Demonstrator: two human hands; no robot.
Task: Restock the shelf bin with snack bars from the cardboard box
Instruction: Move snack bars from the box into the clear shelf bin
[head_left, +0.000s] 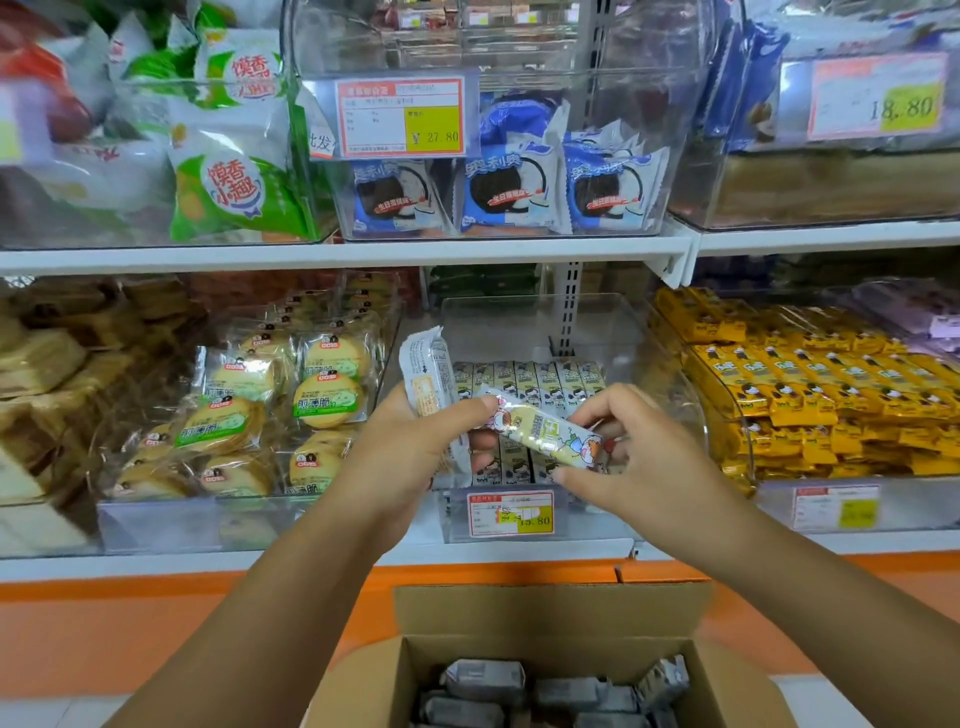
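Observation:
My left hand (410, 447) grips a small stack of white-wrapped snack bars (428, 374), held upright in front of the clear shelf bin (670, 364). My right hand (639, 457) pinches the end of one pale yellow snack bar (545, 434), which lies tilted between both hands; my left thumb touches its other end. Behind them, a row of matching bars (530, 382) stands in the bin. The open cardboard box (550, 608) sits below, with several silvery wrapped bars (483, 678) inside.
A bin of round yellow biscuits (291, 410) stands to the left and a bin of yellow-wrapped bars (810, 395) to the right. The upper shelf (363, 254) holds blue cookie packs (504, 192). A price tag (511, 513) hangs on the bin's front. The base is orange.

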